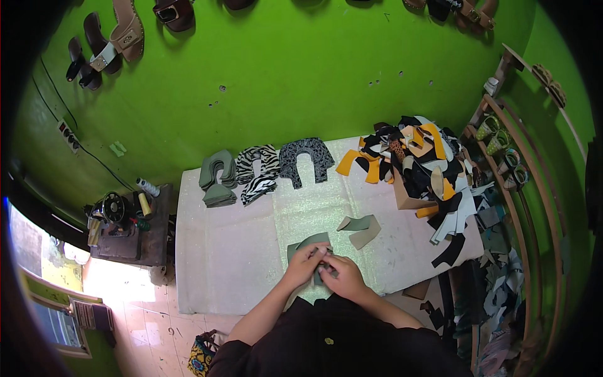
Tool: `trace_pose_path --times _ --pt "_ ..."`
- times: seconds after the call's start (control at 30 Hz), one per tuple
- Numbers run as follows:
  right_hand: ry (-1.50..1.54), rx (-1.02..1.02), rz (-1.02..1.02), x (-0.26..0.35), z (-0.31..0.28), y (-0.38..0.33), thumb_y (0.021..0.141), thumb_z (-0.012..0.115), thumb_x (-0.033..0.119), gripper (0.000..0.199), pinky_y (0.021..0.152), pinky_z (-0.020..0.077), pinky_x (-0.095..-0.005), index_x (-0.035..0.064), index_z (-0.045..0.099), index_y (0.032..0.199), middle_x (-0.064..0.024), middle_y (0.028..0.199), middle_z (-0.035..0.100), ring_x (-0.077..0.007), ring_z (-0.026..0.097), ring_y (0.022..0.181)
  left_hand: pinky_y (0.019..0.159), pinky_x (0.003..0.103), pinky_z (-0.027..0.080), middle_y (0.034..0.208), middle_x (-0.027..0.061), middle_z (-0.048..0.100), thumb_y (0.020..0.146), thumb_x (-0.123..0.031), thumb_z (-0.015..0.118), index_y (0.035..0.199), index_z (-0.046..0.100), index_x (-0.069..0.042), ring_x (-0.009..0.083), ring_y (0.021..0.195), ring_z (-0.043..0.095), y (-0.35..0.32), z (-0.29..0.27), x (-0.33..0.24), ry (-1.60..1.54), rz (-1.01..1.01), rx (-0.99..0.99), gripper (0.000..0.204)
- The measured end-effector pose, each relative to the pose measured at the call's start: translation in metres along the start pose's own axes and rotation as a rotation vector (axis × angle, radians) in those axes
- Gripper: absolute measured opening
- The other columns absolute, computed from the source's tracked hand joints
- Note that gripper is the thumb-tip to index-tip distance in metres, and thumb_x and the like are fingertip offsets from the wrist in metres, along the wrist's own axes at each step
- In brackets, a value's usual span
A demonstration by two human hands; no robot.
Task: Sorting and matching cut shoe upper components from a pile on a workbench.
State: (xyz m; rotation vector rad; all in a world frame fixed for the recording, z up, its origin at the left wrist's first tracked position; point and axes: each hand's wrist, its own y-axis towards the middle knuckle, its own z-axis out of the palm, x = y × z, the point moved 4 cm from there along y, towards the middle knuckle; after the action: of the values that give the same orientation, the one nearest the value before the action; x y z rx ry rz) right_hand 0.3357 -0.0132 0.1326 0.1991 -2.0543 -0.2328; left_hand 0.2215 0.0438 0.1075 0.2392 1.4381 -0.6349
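Note:
Close to the near edge of the table, a grey-green cut piece with the look of a shoe upper lies between my two hands. My left hand is closed on it, fingers curled inward. My right hand meets the left at the fingertips and grips the same piece; the fingers partly hide what they pinch. Just beyond the right hand lies a folded, two-toned green and beige piece. Farther back stand stacks of U-shaped grey-green pieces, zebra-striped pieces and dark patterned pieces.
A heap of black, yellow and white scraps spills round a cardboard box on the white-covered table. A sewing machine stands to the left. Shoes hang on the green wall; a wooden rack rises at right.

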Motion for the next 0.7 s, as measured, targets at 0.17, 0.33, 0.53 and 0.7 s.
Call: trace_pose_path --times 0.17,0.33,0.53,0.7 --pt "-0.012 -0.293 -0.065 0.01 -0.021 0.007 0.067 0.071 0.013 0.039 0.084 0.0412 -0.0394 0.0032 0.056 0.101 -0.0148 0.101 0.056 -0.0305 0.057 0.09 0.064 0.022 0.046 0.077 0.0031 0.063 0.093 -0.022 0.051 0.103 0.061 0.003 0.0066 0.068 0.056 -0.007 -0.021 -0.028 0.155 0.009 -0.043 0.029" --pt "-0.052 -0.266 0.028 0.011 -0.018 0.012 0.071 0.067 0.017 0.034 0.094 0.0331 -0.0432 0.004 0.057 0.101 -0.0144 0.099 0.059 -0.0292 0.059 0.09 0.061 0.025 0.047 0.071 0.0076 0.064 0.089 -0.018 0.056 0.095 0.065 -0.001 0.0124 0.062 0.059 -0.013 -0.011 -0.063 0.385 0.079 0.004 0.02" --pt "0.242 0.041 0.283 -0.032 -0.017 0.004 0.076 0.065 0.013 0.024 0.08 0.0451 -0.0305 0.0016 0.062 0.096 -0.0096 0.079 0.064 -0.0181 0.062 0.077 0.059 0.027 0.047 0.073 0.0116 0.065 0.083 -0.013 0.059 0.094 0.066 -0.002 0.0177 0.062 0.063 -0.013 -0.014 -0.091 0.789 0.398 -0.083 0.017" --pt "0.036 0.154 0.147 -0.028 -0.055 0.008 0.073 0.069 0.013 0.025 0.072 0.0465 -0.0288 0.0024 0.063 0.095 -0.0087 0.087 0.061 -0.0183 0.058 0.08 0.058 0.026 0.047 0.07 0.01 0.065 0.085 -0.015 0.058 0.094 0.066 -0.002 0.0147 0.06 0.061 -0.01 -0.014 -0.09 0.736 0.292 -0.086 0.018"
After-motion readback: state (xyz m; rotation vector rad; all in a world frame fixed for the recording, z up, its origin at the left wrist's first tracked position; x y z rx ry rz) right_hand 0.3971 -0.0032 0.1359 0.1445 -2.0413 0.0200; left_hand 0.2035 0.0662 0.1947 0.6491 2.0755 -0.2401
